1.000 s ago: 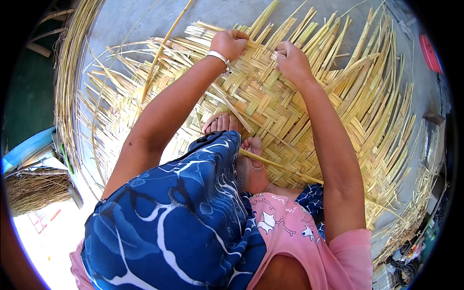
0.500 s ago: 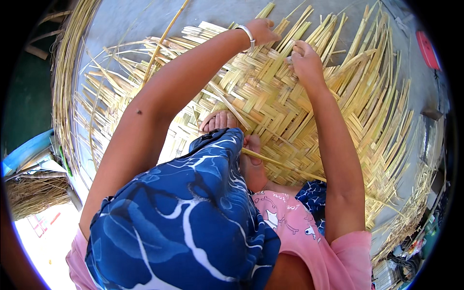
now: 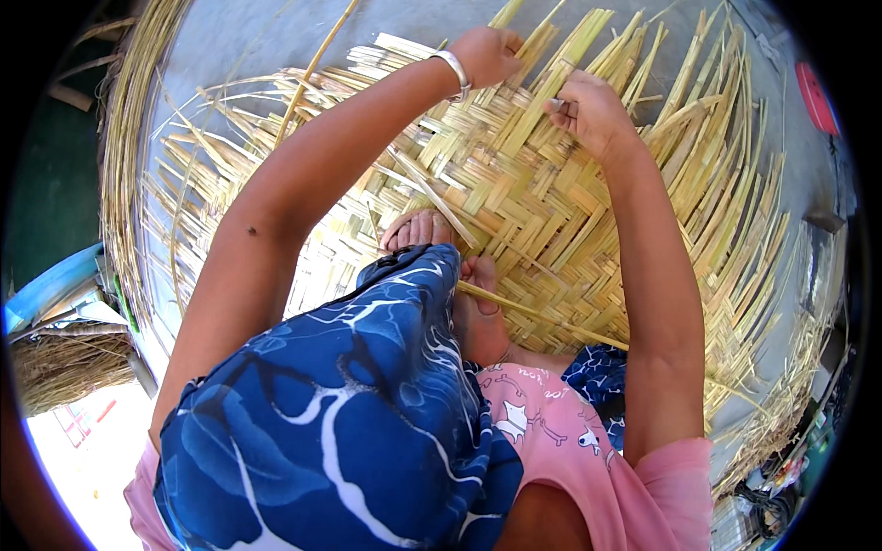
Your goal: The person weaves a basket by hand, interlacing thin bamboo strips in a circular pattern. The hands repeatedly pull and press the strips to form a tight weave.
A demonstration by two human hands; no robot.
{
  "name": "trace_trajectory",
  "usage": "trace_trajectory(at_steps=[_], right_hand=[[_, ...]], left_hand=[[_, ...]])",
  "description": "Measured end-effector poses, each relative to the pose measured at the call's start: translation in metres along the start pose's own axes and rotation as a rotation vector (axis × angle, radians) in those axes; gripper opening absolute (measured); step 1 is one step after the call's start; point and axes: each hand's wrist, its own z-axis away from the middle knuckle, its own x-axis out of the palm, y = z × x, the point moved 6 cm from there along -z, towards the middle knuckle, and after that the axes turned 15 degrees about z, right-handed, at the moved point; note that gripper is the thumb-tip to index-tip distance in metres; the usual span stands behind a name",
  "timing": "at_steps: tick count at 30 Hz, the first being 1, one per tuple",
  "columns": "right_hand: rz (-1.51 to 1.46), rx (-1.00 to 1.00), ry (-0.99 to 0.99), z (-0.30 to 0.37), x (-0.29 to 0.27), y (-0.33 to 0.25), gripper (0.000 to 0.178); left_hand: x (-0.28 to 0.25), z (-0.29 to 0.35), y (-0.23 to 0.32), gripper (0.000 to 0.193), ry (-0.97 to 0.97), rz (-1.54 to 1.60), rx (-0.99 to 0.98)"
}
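Note:
A partly woven mat point(image 3: 524, 216) of flat, yellow-green split-cane strips lies under me, with loose ends fanning out at its far and right edges. My left hand point(image 3: 489, 57), a silver bangle point(image 3: 457, 75) at its wrist, is closed at the far edge on a loose strip point(image 3: 537, 50); the fingertips are partly hidden. To its right, my right hand point(image 3: 595, 112) has its fingers curled in a pinch at the base of upright strips point(image 3: 581, 41). What exactly lies between those fingers is hard to see.
My bare feet point(image 3: 418, 230) rest on the mat. A thin cane point(image 3: 542, 317) crosses it near my foot. Long uncut canes point(image 3: 133, 138) lie at the left, and a red object point(image 3: 816, 99) sits on the grey floor point(image 3: 276, 32) at far right.
My right hand has shifted slightly right and down, and my left hand slightly left and up, so the gap between them is wider. Strips between them have spread and lifted.

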Motion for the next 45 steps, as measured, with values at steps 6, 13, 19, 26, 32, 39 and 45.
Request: trace_trajectory(at_steps=[6, 13, 19, 26, 32, 39, 45], right_hand=[[0.486, -0.026, -0.116, 0.006, 0.012, -0.008, 0.033], [0.994, -0.291, 0.012, -0.006, 0.011, -0.033, 0.028], [1.235, -0.453, 0.094, -0.022, 0.006, -0.034, 0.033], [1.191, -0.425, -0.032, -0.029, 0.006, -0.033, 0.034], [1.031, -0.486, 0.07, -0.026, -0.002, -0.041, 0.033], [0.919, -0.374, 0.069, -0.044, -0.01, -0.021, 0.034], [0.951, -0.421, 0.143, -0.026, -0.001, -0.032, 0.037]], left_hand=[[-0.033, 0.013, 0.004, 0.029, -0.008, -0.489, 0.066], [-0.049, 0.025, -0.013, 0.039, -0.361, -0.653, -0.203], [-0.053, 0.021, -0.003, 0.03, -0.521, -0.548, -0.081], [-0.054, 0.009, 0.043, 0.018, -0.355, -0.809, 0.022], [-0.054, -0.019, 0.071, 0.016, -0.222, -0.866, 0.312], [-0.04, -0.032, 0.094, 0.013, -0.16, -1.076, 0.381], [-0.042, -0.01, 0.09, 0.027, 0.117, -0.904, 0.509]])
